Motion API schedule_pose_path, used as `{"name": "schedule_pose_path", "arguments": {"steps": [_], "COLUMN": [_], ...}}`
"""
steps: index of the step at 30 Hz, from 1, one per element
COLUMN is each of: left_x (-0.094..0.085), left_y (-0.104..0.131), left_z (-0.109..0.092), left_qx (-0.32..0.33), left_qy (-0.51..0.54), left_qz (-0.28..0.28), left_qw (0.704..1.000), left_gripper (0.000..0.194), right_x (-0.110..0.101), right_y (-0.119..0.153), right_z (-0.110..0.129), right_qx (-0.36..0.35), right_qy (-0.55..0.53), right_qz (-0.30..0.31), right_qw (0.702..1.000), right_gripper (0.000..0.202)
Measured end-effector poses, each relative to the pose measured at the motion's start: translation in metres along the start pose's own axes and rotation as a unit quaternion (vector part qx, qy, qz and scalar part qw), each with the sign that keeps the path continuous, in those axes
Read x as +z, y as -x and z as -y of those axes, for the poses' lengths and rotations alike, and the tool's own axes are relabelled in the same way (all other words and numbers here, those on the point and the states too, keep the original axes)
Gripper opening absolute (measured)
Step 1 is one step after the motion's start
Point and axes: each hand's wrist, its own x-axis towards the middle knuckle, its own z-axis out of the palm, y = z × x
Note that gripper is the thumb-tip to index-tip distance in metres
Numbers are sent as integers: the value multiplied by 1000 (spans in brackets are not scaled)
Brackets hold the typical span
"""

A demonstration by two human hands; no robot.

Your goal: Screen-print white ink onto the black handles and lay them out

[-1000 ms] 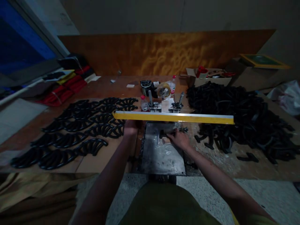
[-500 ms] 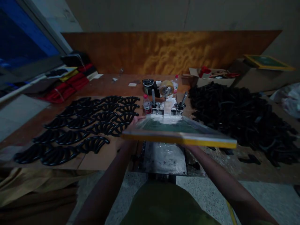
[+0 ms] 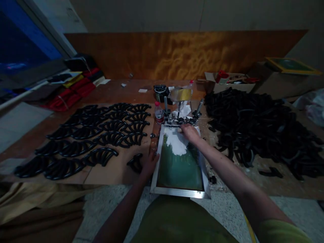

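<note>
- Currently, the metal-edged frame [image 3: 177, 192] is laid flat on the bench in front of the body, green screen [image 3: 179, 172] facing up.
- Right hand [image 3: 189, 132] is set at the frame's far end, fingers curled in; whether anything is gripped can't be told, since its underside is hidden.
- White patch [image 3: 176, 143] is spread over the far part of the screen, just below that hand, so the forearm is angled in from the right, likely to reach it.
- Left hand [image 3: 150, 165] is loosely opened at the frame's left rail, nothing gripped; probably placed there to steady the edge. Firm contact can't be confirmed.
- Frame's far end is set against the metal clamps [image 3: 170, 116], presumably so its position is fixed.
- Yellow roll [image 3: 185, 95] is seen above a rod behind them, perhaps mounted as a counterweight.
- Small black group [image 3: 135, 162] is placed just beside the left hand, within easy reach.
- Curved black pieces [image 3: 60, 168] are fanned in rows further left, presumably to be kept orderly; black heap [image 3: 250, 118] is piled loosely on the right.
- Red-capped bottle [image 3: 159, 114] is stood left of the clamps, off the screen.
</note>
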Motion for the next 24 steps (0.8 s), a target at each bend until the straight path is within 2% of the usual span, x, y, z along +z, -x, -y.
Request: {"name": "schedule_pose_path", "arguments": {"steps": [3, 7, 9, 11, 15, 19, 21, 24], "left_x": [-2, -2, -1, -2, -2, -1, 0, -5], "left_y": [-2, 0, 2, 2, 3, 7, 10, 17], "left_z": [10, 6, 2, -1, -5, -15, -25, -46], "left_qx": [-10, -21, -34, -45, -42, -38, -44, -36], "left_qy": [2, 10, 10, 9, 23, 51, 55, 48], "left_qz": [-1, -4, -9, -16, -16, -26, -25, -3], "left_qw": [1000, 1000, 999, 999, 999, 998, 997, 998], "left_gripper": [54, 52, 51, 51, 49, 45, 46, 49], "right_x": [9, 12, 9, 6, 18, 31, 25, 3], "right_y": [22, 63, 71, 69, 67, 86, 84, 54], "right_z": [6, 3, -1, -3, 3, 5, 2, -1], "right_qx": [-39, -195, -236, -229, -164, -209, -195, -115], "right_qy": [24, 7, -25, -55, -53, -65, -86, -96], "right_qz": [5, 25, 39, 42, -21, -24, -25, -44], "right_qw": [999, 980, 971, 971, 985, 975, 977, 988], "right_gripper": [22, 22, 24, 23, 22, 25, 23, 34]}}
